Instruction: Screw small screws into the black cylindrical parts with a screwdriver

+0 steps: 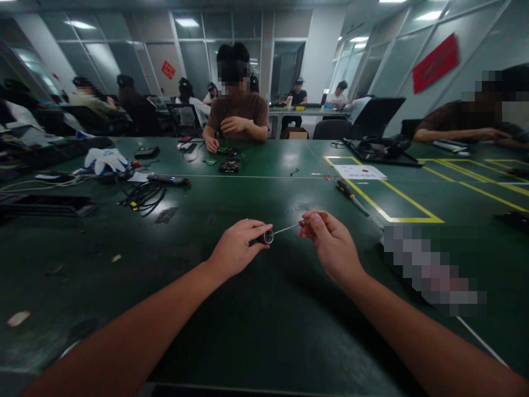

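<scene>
My left hand [239,245] is closed round a small black cylinder [268,237], thumb and fingers on its sides. The end of the cylinder facing right has a shiny silver ring. A thin pale rod [285,229] runs from that end to my right hand [328,240]. The fingers of my right hand are pinched on the rod's other end. Whether the rod is a tool or a wire, I cannot tell. Both hands are over the green table [256,309]. Beyond my right hand lies a screwdriver [351,196] with a black and yellow handle.
On the left are coiled black cables [144,197], white and blue gloves [105,161] and a dark tray [49,205]. A blurred-out object [430,270] lies right of my right forearm. A white paper [359,172] lies near yellow tape. Opposite, a person [237,113] handles a circuit board.
</scene>
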A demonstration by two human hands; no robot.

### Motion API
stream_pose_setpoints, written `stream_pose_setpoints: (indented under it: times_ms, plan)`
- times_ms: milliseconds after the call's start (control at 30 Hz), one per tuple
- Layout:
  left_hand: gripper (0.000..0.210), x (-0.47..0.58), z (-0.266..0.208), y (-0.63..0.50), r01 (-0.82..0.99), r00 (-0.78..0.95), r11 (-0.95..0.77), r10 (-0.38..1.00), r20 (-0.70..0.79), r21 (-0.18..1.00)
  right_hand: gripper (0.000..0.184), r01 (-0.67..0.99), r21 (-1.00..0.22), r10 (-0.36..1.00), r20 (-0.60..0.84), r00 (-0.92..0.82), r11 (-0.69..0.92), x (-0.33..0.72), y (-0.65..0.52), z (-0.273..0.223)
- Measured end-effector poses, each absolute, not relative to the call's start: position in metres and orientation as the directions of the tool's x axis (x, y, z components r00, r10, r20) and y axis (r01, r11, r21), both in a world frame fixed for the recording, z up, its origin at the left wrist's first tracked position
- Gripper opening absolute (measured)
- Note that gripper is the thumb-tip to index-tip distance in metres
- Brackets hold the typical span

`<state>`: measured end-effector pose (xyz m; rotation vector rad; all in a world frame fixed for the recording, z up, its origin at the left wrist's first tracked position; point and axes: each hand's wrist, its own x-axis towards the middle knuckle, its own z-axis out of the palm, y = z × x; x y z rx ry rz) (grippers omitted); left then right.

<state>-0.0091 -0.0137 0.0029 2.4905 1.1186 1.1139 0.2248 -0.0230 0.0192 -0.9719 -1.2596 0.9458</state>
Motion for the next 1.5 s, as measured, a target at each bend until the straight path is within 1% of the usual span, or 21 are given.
stream_pose_setpoints:
  times_ms: [233,400,600,767,933,1000,1067,1133,1200,1267,1333,1433,1500]
  plan:
    - [0.044,-0.009,0.004,-0.014,0.553,0.431,-0.704,0.699,0.570,0.446,0.033,-0.002,-0.946,0.945,0.323,0.051,0.324,0.228,-0.021,0.016]
    - [0.045,-0.009,0.004,-0.014,0.561,0.437,-0.703,0.700,0.565,0.437,0.034,-0.014,-0.947,0.947,0.320,0.032,0.321,0.228,-0.022,0.017]
    - [0.047,-0.009,0.005,-0.015,0.560,0.433,-0.696,0.709,0.557,0.450,0.029,-0.046,-0.944,0.945,0.327,0.024,0.328,0.228,-0.022,0.016]
    - [0.045,-0.009,0.005,-0.015,0.557,0.438,-0.703,0.701,0.562,0.442,0.028,-0.034,-0.951,0.952,0.307,0.007,0.307,0.226,-0.024,0.019]
    - [0.045,-0.008,0.006,-0.015,0.564,0.450,-0.704,0.700,0.554,0.431,0.027,-0.158,-0.964,0.977,0.208,0.057,0.214,0.223,-0.025,0.024]
    - [0.045,-0.008,0.005,-0.015,0.565,0.455,-0.706,0.699,0.552,0.428,0.028,-0.213,-0.963,0.986,0.163,0.044,0.168,0.222,-0.025,0.025]
    - [0.044,-0.008,0.004,-0.014,0.567,0.453,-0.705,0.698,0.554,0.425,0.030,-0.257,-0.954,0.988,0.149,0.034,0.153,0.222,-0.025,0.026]
    - [0.045,-0.008,0.003,-0.013,0.570,0.453,-0.709,0.693,0.561,0.415,0.033,-0.233,-0.955,0.983,0.175,0.051,0.182,0.221,-0.026,0.025]
    - [0.043,-0.008,0.002,-0.012,0.575,0.462,-0.716,0.683,0.566,0.395,0.035,-0.149,-0.961,0.972,0.222,0.078,0.232,0.221,-0.027,0.024]
    - [0.042,-0.009,0.002,-0.012,0.579,0.473,-0.720,0.679,0.561,0.383,0.033,-0.080,-0.960,0.961,0.263,0.083,0.269,0.221,-0.029,0.023]
    - [0.043,-0.009,0.002,-0.012,0.585,0.474,-0.713,0.687,0.552,0.386,0.027,-0.073,-0.952,0.952,0.292,0.093,0.299,0.222,-0.030,0.021]
    - [0.044,-0.009,0.003,-0.013,0.593,0.467,-0.705,0.694,0.547,0.388,0.020,-0.103,-0.937,0.939,0.319,0.126,0.332,0.221,-0.031,0.018]
    - [0.043,-0.008,0.003,-0.013,0.597,0.482,-0.712,0.686,0.545,0.369,0.021,-0.075,-0.939,0.936,0.323,0.137,0.335,0.220,-0.030,0.017]
